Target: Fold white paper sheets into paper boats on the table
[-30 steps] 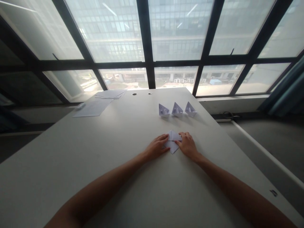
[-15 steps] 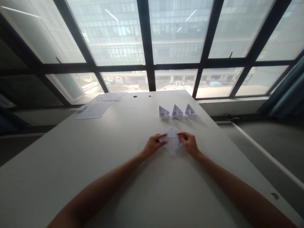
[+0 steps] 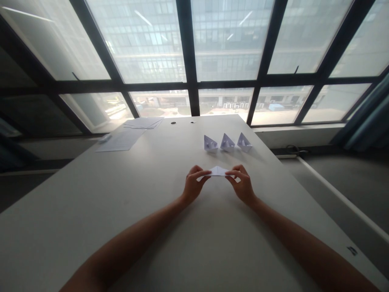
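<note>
A small folded white paper (image 3: 218, 171) hangs just above the grey table (image 3: 158, 194), seen almost edge-on as a low triangle. My left hand (image 3: 193, 184) pinches its left corner with fingers closed. My right hand (image 3: 242, 183) pinches its right corner the same way. Beyond them, three finished paper boats (image 3: 227, 143) stand in a row on the table.
Loose white sheets (image 3: 127, 134) lie at the table's far left, near two round holes (image 3: 182, 122) in the top. Big dark-framed windows (image 3: 188, 73) rise behind the table. A blue curtain (image 3: 369, 117) hangs at the right, past the table's right edge.
The folded paper was a flat diamond pressed on the table. Both hands took its side corners, lifted it and pulled it into a low, flattened triangle.
</note>
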### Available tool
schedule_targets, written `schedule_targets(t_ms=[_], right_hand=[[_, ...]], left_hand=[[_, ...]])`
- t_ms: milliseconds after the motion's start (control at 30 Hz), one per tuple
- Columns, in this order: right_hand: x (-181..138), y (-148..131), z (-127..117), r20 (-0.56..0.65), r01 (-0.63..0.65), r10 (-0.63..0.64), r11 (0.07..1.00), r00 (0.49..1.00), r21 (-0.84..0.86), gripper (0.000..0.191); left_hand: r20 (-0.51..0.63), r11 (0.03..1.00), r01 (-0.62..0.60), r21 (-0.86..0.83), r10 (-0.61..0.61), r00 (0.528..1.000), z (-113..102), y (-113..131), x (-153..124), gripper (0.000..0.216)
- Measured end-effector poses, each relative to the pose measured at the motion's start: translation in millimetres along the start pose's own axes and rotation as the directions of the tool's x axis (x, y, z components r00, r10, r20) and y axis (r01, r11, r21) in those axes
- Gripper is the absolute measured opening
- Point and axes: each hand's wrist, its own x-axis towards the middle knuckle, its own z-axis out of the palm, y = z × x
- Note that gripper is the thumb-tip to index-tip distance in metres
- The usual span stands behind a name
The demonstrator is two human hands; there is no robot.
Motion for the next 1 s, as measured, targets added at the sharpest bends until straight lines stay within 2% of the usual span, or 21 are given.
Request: schedule_targets(t_ms=[100, 200, 267, 333, 433, 533, 700, 800, 900, 1000], right_hand=[[-1, 3, -2, 0.014, 0.095, -0.094, 0.987, 0.995, -0.132, 0.01], [0, 7, -4, 0.154, 0.166, -0.132, 0.958, 0.979, -0.233, 0.016], [-1, 8, -4, 0.255, 0.184, -0.104, 0.932, 0.961, -0.313, 0.018], [-2, 7, -2, 0.367, 0.193, -0.043, 0.904, 0.929, -0.381, 0.023], [-7, 3, 3, 0.471, 0.191, 0.054, 0.869, 0.88, -0.456, 0.031], [-15, -5, 13, 0.507, 0.207, 0.098, 0.834, 0.856, -0.511, 0.038], [-27, -15, 28, 0.552, 0.191, 0.176, 0.818, 0.815, -0.543, 0.053], [-32, -18, 28, 0.587, 0.209, 0.189, 0.813, 0.787, -0.543, 0.066], [-38, -16, 25, 0.573, 0.205, 0.217, 0.788, 0.791, -0.581, 0.075], [-44, -9, 23, 0.47, 0.12, 0.281, 0.743, 0.837, -0.658, 0.082]], left_hand=[[0.015, 0.992, -0.066, 0.105, 0.065, 0.998, -1, -5, -1, 0.01], [0.148, 0.958, -0.133, 0.252, 0.098, 0.984, -3, -9, -1, 0.013], [0.274, 0.922, -0.171, 0.349, 0.074, 0.959, -4, -9, -2, 0.022], [0.404, 0.883, -0.211, 0.419, 0.027, 0.914, -4, -5, -5, 0.028], [0.529, 0.845, -0.261, 0.466, -0.03, 0.848, -1, 4, -9, 0.036], [0.579, 0.831, -0.295, 0.471, -0.038, 0.815, 3, 11, -12, 0.044], [0.703, 0.834, -0.339, 0.436, -0.08, 0.707, 7, 10, -15, 0.065], [0.736, 0.813, -0.363, 0.455, -0.114, 0.667, 4, 8, -17, 0.069], [0.743, 0.795, -0.378, 0.475, -0.131, 0.656, 1, 8, -19, 0.071], [0.716, 0.779, -0.368, 0.507, -0.143, 0.684, 1, 9, -22, 0.073]])
